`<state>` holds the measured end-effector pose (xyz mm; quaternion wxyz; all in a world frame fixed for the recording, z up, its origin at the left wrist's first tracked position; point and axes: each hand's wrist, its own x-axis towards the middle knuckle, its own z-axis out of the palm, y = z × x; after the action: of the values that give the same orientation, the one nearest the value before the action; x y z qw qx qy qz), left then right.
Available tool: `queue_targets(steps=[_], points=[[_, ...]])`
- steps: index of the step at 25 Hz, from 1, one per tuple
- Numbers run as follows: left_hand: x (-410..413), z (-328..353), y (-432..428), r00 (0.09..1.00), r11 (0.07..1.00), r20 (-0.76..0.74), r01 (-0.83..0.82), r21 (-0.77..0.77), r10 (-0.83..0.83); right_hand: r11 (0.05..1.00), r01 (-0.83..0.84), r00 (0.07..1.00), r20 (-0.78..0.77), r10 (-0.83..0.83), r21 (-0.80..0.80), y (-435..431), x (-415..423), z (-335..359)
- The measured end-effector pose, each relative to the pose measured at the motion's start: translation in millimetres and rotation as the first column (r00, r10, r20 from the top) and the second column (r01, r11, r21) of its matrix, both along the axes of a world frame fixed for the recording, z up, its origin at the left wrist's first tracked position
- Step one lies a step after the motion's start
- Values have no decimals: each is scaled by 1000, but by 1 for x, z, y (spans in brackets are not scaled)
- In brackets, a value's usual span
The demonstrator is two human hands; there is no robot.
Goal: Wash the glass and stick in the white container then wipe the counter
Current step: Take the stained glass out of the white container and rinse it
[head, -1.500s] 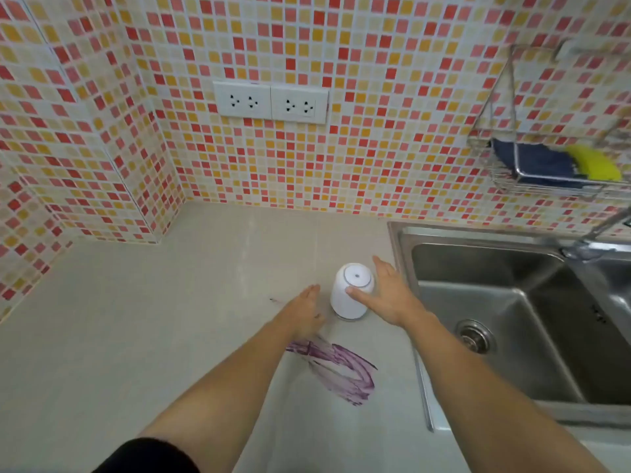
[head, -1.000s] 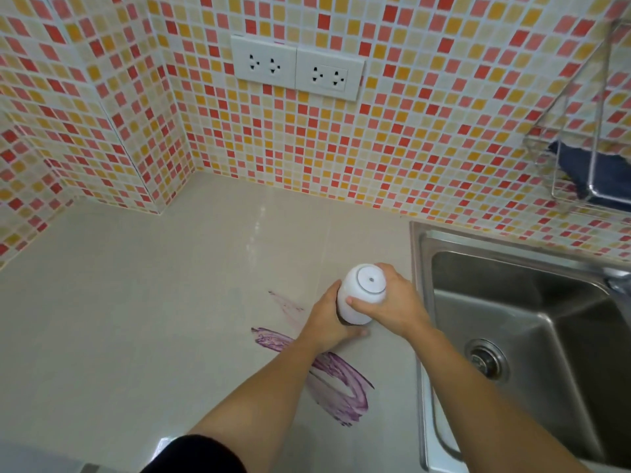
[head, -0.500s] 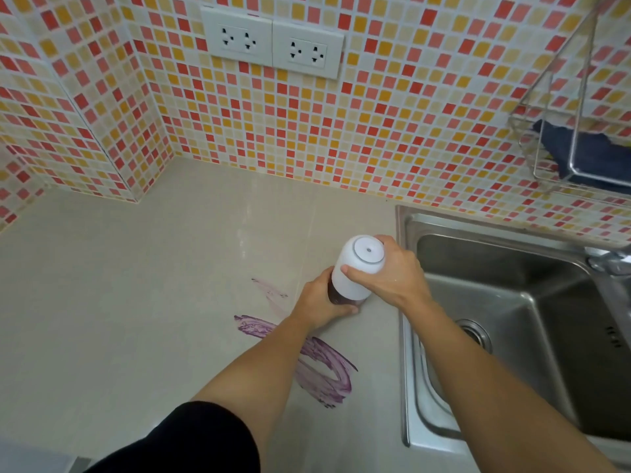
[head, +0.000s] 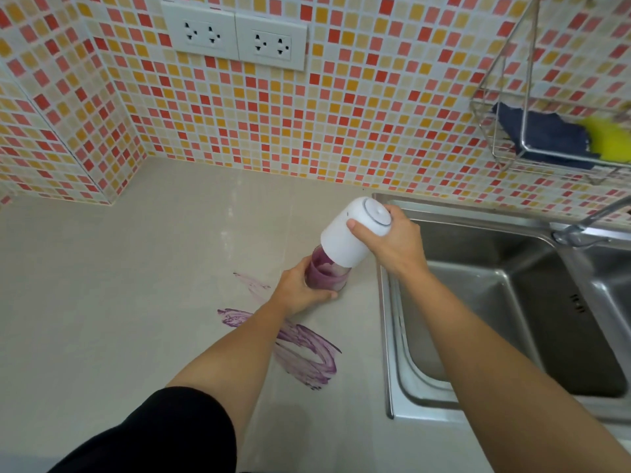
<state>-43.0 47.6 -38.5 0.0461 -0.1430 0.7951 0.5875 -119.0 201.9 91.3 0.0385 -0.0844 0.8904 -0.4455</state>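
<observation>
An upside-down white container [head: 348, 233] is tilted and lifted in my right hand [head: 392, 247], which grips it near its base. Beneath its rim a glass [head: 322, 274] smeared with purple stands on the beige counter [head: 136, 285], partly uncovered. My left hand [head: 300, 291] is wrapped around the lower part of the glass. The glass's top stays hidden inside the container; no stick is visible. Purple smears [head: 300, 349] mark the counter just in front of the glass.
A steel sink [head: 512, 302] lies to the right, its faucet [head: 587, 223] at the far right. A wire rack [head: 546, 141] on the tiled wall holds a dark blue cloth [head: 546, 134] and a yellow sponge [head: 607, 138]. Two wall sockets [head: 235, 35] sit above.
My right hand has raised and tipped the white container off the glass, exposing its purple-stained lower half. My left hand closed around the glass and holds it on the counter.
</observation>
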Motion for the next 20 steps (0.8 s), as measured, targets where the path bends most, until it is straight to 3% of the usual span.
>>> queue_targets(steps=[3,6,8,12,15,18,20], points=[[3,5,-9,1000,1000,-19,-23,-5,23,927,125,978,204,-54,-354,19,-3,-9],[5,10,-22,996,996,-31,-82,-21,81,612,256,905,408,121,-748,28,2,-31],[5,15,-31,992,992,-45,-122,-14,121,467,349,857,478,192,-812,26,13,-47],[2,25,-43,985,987,-65,-163,4,163,408,491,768,604,214,-770,16,33,-87],[2,29,-49,976,979,-82,-201,3,201,367,479,751,588,299,-798,11,40,-103],[4,32,-54,972,976,-95,-216,-16,214,414,419,764,560,320,-808,7,37,-111],[7,34,-56,970,975,-101,-223,-14,221,519,354,810,533,247,-778,6,33,-116]])
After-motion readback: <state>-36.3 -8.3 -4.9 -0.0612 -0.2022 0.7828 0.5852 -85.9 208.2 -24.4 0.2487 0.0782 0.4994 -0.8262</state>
